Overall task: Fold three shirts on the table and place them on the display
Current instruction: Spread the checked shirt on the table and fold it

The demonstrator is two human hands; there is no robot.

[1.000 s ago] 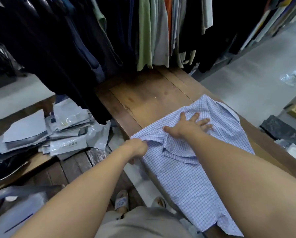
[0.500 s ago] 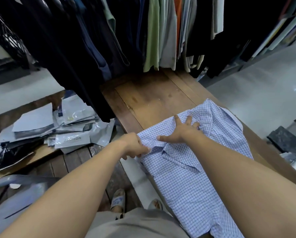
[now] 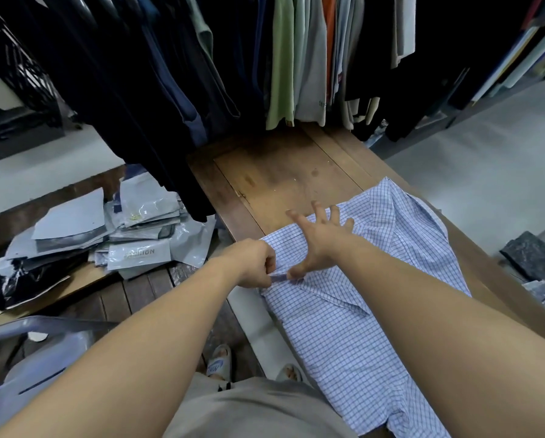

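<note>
A light blue checked shirt lies along the wooden table, collar end away from me, with one side folded inward. My left hand is closed, pinching the shirt's left edge near the collar. My right hand rests flat on the cloth just beside it, fingers spread toward the bare wood, thumb pressing the fold by the left hand's pinch. Only this one shirt shows on the table.
Hanging clothes crowd the rail over the table's far end. A heap of grey plastic mailer bags lies on the low wooden platform at left. A grey chair stands at lower left. Grey floor runs along the right.
My right hand slid back from the shirt's middle toward the left edge and now presses next to my left hand. The left hand kept its pinch on the edge.
</note>
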